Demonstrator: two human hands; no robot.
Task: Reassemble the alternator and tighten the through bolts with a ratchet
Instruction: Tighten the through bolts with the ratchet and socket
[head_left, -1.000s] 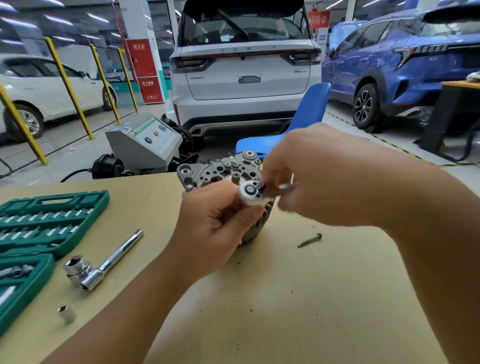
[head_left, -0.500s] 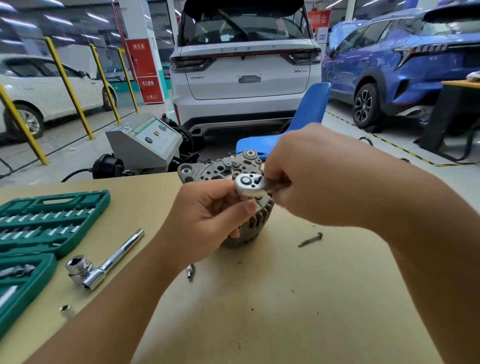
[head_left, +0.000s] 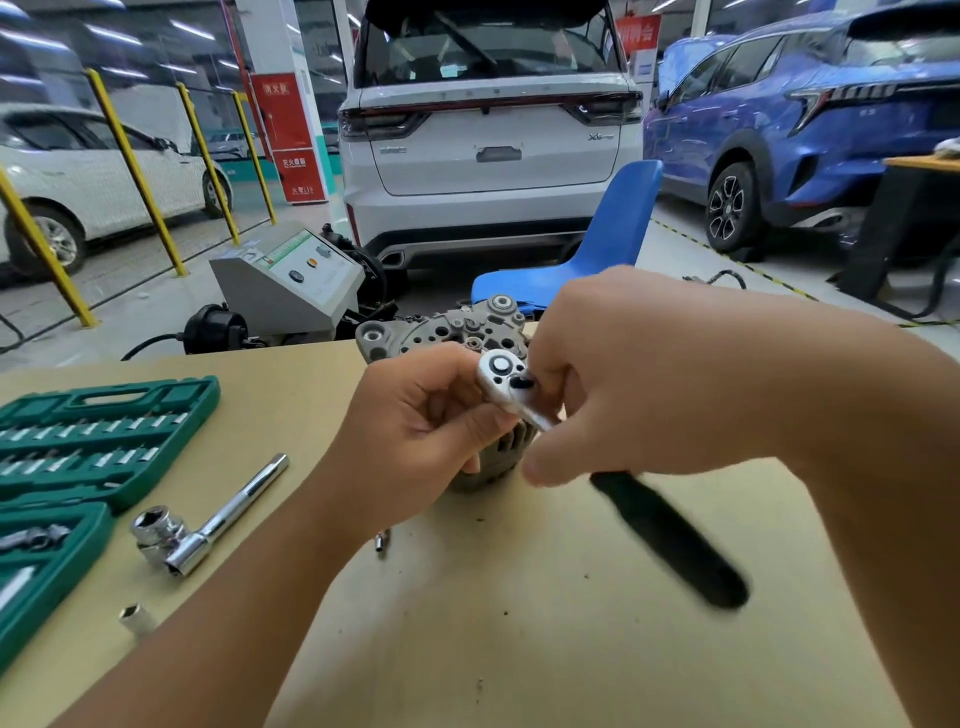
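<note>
Tightening a through bolt: the right hand (head_left: 639, 374) grips the ratchet (head_left: 506, 382), the left hand (head_left: 426, 415) curls round its head over the alternator (head_left: 447, 332). Next, likely a steady swing with the socket kept seated.

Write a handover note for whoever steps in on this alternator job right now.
Left hand: steadies the alternator, which stands on the table, fingers curled beside the ratchet head.
Right hand: grips the ratchet near its head; the black handle is blurred, apparently swinging.
Done: the housing looks assembled, with the ratchet on top of it.
Left: finish tightening; how many bolts are tight cannot be seen.
Nearby: loose socket, breaker bar, green socket case.
</note>
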